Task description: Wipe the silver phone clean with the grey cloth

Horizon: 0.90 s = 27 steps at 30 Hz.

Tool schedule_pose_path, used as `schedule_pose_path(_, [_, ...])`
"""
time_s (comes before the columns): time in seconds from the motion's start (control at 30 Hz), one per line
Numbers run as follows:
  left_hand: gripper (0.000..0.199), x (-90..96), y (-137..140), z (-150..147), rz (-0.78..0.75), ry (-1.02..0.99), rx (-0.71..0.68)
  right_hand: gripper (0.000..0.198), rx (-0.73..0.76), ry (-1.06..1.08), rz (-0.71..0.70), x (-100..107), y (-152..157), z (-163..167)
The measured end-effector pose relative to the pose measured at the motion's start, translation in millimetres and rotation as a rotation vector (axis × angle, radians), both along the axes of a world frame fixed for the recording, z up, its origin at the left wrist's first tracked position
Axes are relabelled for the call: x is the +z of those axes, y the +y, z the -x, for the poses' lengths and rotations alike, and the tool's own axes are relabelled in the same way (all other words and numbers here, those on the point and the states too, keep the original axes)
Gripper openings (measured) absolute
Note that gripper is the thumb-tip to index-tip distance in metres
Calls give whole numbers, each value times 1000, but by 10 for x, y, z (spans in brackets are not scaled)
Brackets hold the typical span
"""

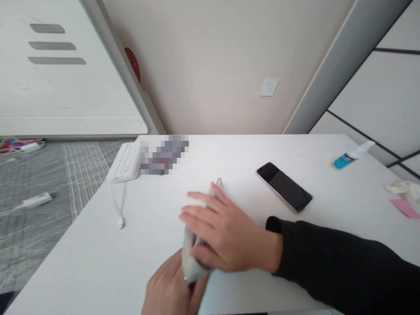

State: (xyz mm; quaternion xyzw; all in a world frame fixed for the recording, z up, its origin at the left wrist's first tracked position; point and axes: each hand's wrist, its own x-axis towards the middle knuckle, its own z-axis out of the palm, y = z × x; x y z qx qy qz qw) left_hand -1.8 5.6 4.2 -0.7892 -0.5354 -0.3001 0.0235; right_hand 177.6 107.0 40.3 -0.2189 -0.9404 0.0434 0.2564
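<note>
My right hand, in a black sleeve, lies flat on a long light-grey object that rests on the white table, fingers spread and pointing left. A small metal or glass tip of the object shows beyond my fingers. My left hand comes in from the bottom edge and grips the object's near end. What the grey object is cannot be told; my hands hide most of it.
A black phone lies face up right of my hands. A white power bank with a dangling cable sits at the far left corner beside a blurred item. A small bottle, tissue and pink slip lie far right.
</note>
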Motion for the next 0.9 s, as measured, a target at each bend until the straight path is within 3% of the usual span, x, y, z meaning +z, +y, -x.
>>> schedule_pose_path(0.07, [34, -52, -11, 34, -47, -7, 2, 57, 110, -2, -47, -19, -115, 70])
schedule_pose_path(0.13, [35, -49, -6, 32, -45, 15, 13, 57, 109, -4, -69, -25, -24, 34])
schedule_pose_path(0.27, [32, 67, 20, -44, 81, 24, 17, 47, -138, -7, -6, 13, 393, -190])
schedule_pose_path(0.33, [26, 70, 16, -51, 112, -6, 15, 45, -210, -5, 7, 38, 397, -205])
schedule_pose_path(0.4, [23, -13, -4, -7, 101, -37, 4, 48, -147, 2, 1, 38, 201, -112])
schedule_pose_path(0.5, [20, -208, -45, 102, 4, -49, 6, 56, 113, 10, -73, -6, -151, 81])
schedule_pose_path(0.57, [19, -268, -57, 139, -36, -27, 4, 57, 188, 15, -133, -37, -171, 111])
schedule_pose_path(0.63, [22, -216, -43, 115, -6, -1, -3, 55, 120, 18, -134, -50, 28, 19])
schedule_pose_path(0.77, [23, 30, 17, -25, 114, -2, 5, 43, -177, -2, -18, -3, 483, -242])
schedule_pose_path(0.83, [24, 58, 23, -47, 99, -20, -6, 41, -200, 8, 6, 28, 426, -227])
schedule_pose_path(0.9, [26, -20, -4, -10, 77, -34, -6, 42, -89, 21, 11, 31, 183, -104])
